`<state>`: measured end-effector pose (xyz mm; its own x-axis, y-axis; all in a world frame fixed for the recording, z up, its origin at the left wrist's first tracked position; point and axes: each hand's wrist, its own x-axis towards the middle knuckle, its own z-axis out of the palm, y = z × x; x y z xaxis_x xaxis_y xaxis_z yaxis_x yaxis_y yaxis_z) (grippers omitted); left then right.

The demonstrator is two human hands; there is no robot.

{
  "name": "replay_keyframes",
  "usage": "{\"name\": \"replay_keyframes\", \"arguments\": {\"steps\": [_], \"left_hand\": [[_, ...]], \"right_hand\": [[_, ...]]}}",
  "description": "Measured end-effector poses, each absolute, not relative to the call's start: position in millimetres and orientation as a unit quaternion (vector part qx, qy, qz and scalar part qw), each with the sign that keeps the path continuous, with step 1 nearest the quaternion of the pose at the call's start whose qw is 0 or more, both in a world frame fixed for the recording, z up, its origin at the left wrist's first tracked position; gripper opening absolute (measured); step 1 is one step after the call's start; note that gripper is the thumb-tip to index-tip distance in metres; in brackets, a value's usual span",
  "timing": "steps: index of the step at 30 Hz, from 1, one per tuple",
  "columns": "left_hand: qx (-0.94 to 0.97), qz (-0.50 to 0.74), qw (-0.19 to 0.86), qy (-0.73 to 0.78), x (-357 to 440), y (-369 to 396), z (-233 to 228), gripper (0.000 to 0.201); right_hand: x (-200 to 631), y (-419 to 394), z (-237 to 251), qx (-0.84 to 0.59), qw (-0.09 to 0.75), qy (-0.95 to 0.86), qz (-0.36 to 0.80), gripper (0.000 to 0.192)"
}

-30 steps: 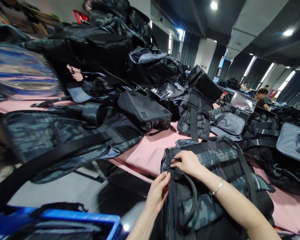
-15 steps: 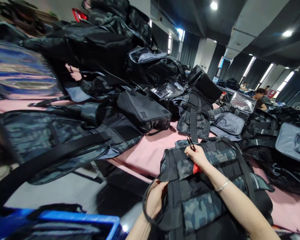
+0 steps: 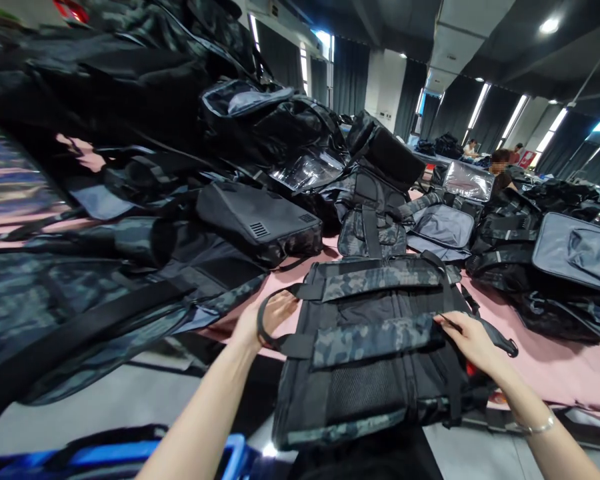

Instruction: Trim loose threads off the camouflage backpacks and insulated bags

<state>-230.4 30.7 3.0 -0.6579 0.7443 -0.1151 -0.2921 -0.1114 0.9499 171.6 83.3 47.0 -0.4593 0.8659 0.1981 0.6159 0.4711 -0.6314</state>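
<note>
Camouflage backpack (image 3: pixel 375 340) gripped at both sides by hands, left (image 3: pixel 265 317) and right (image 3: pixel 473 340), heaped bags (image 3: pixel 220 167) crowding behind.

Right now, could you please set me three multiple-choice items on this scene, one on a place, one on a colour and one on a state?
1. Where does the left hand rest?
A. in the blue crate
B. at the loop handle on the camouflage bag's left edge
C. on the silver pouch

2. What colour is the table cover?
A. green
B. white
C. pink

3. How does the camouflage bag lie?
A. flat, straps facing up
B. hanging from a hook
C. rolled up

Answers: 1 B, the fingers sit inside the loop handle; 2 C, pink cloth shows between the bags; 3 A, straps and mesh face up.
</note>
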Motion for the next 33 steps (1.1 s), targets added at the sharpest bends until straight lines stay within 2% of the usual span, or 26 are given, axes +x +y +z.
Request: {"name": "replay_keyframes", "arguments": {"steps": [3, 6, 8, 10, 12, 15, 20, 21, 23, 25, 27, 31, 33], "left_hand": [[0.192, 0.716, 0.235, 0.629, -241.5, 16.4, 12.9, 0.02], [0.292, 0.684, 0.135, 0.655, -205.6, -3.0, 20.6, 0.033], [0.574, 0.516, 0.084, 0.63, -160.2, -11.1, 20.3, 0.035], [0.734, 0.355, 0.041, 0.578, -111.6, -12.3, 14.5, 0.047], [0.77, 0.261, -0.002, 0.582, -73.1, -7.0, 6.4, 0.058], [0.758, 0.231, -0.004, 0.609, -50.1, 6.6, -0.1, 0.061], [0.725, 0.283, 0.029, 0.627, -86.5, 25.1, 17.1, 0.059], [0.703, 0.325, 0.053, 0.63, -97.3, 28.0, 22.1, 0.057], [0.583, 0.494, 0.177, 0.62, -115.7, 33.6, 29.9, 0.049], [0.411, 0.64, 0.309, 0.571, -129.8, 38.1, 32.3, 0.041], [0.29, 0.707, 0.37, 0.529, -144.0, 39.4, 28.8, 0.036], [0.152, 0.786, 0.366, 0.474, -192.2, 25.2, 10.4, 0.028], [0.09, 0.819, 0.381, 0.419, -223.0, 8.5, -3.0, 0.029]], "right_hand": [[213.2, 74.1, 23.6, -0.504, 0.239, -0.808, 0.19, 0.028], [233.6, 62.2, 8.3, -0.526, 0.253, -0.796, 0.161, 0.03], [231.2, 50.2, 3.2, -0.5, 0.261, -0.811, 0.159, 0.035], [217.4, 34.8, 0.2, -0.444, 0.255, -0.844, 0.163, 0.047], [197.8, 18.8, -2.6, -0.386, 0.222, -0.879, 0.173, 0.06], [172.9, 1.4, -8.1, -0.385, 0.154, -0.895, 0.166, 0.071], [168.0, -6.3, -15.3, -0.448, 0.144, -0.866, 0.168, 0.076], [169.0, -7.4, -15.6, -0.442, 0.156, -0.863, 0.186, 0.077], [167.2, -10.7, -14.8, -0.418, 0.191, -0.857, 0.234, 0.076], [157.9, -14.6, -12.2, -0.391, 0.229, -0.844, 0.289, 0.069], [143.6, -17.2, -8.6, -0.361, 0.271, -0.821, 0.35, 0.058], [125.8, -13.9, -1.8, -0.371, 0.365, -0.715, 0.468, 0.03], [130.7, -8.2, 0.6, -0.404, 0.398, -0.658, 0.496, 0.024]]}}
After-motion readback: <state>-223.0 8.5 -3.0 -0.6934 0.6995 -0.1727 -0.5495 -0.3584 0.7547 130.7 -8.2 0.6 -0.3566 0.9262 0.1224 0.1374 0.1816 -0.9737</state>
